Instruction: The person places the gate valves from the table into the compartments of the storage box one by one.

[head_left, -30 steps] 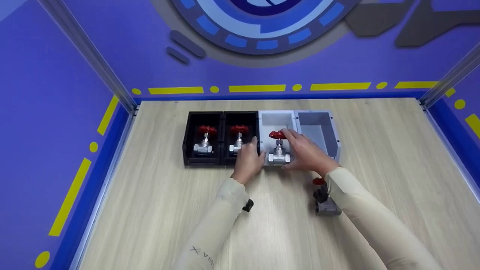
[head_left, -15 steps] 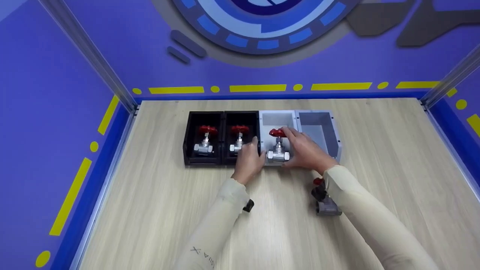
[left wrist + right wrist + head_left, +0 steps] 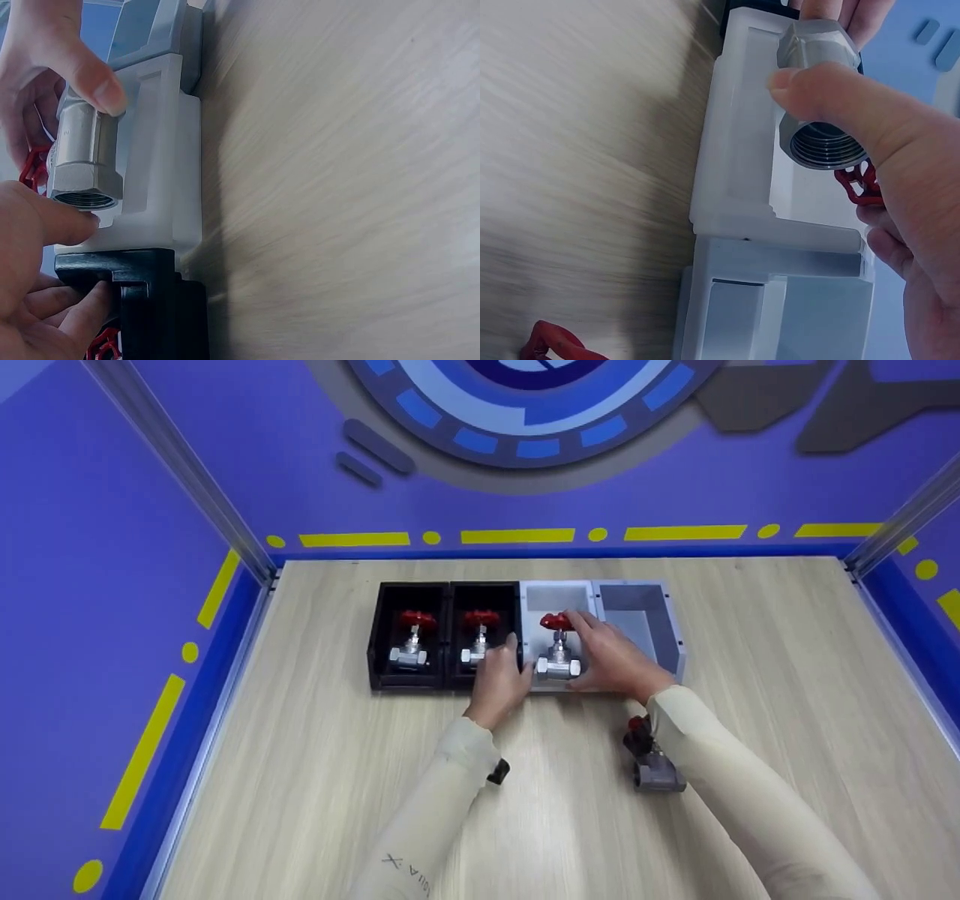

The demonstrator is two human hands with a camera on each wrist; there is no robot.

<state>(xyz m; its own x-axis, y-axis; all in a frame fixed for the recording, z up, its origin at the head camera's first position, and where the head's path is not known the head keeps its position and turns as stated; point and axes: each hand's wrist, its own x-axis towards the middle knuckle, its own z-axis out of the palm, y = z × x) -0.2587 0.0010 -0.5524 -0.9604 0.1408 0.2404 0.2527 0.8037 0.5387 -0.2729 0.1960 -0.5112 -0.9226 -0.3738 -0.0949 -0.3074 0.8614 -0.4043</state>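
Note:
In the head view, my right hand (image 3: 619, 660) holds a silver gate valve (image 3: 559, 667) with a red handwheel (image 3: 556, 622) upright at the front of the white bin (image 3: 559, 594). Its thumb presses the metal body in the right wrist view, while the other fingers are by the handwheel. My left hand (image 3: 499, 682) grips the adjoining walls of the white bin and the black bin (image 3: 146, 300), thumb on the white side, fingers inside the black one. A second valve (image 3: 474, 654) stands in that black bin, partly behind the left hand.
The leftmost black bin (image 3: 382, 600) bears another red-wheeled valve (image 3: 409, 654). A grey bin (image 3: 634, 622) adjoins the white one on the right. A grey valve (image 3: 658, 775) rests on the wooden table (image 3: 300, 780) beside the right sleeve. Blue walls (image 3: 270, 450) surround the table.
My right hand has moved the valve slightly away from me, farther into the white bin. The left hand has kept its grip on the bin walls.

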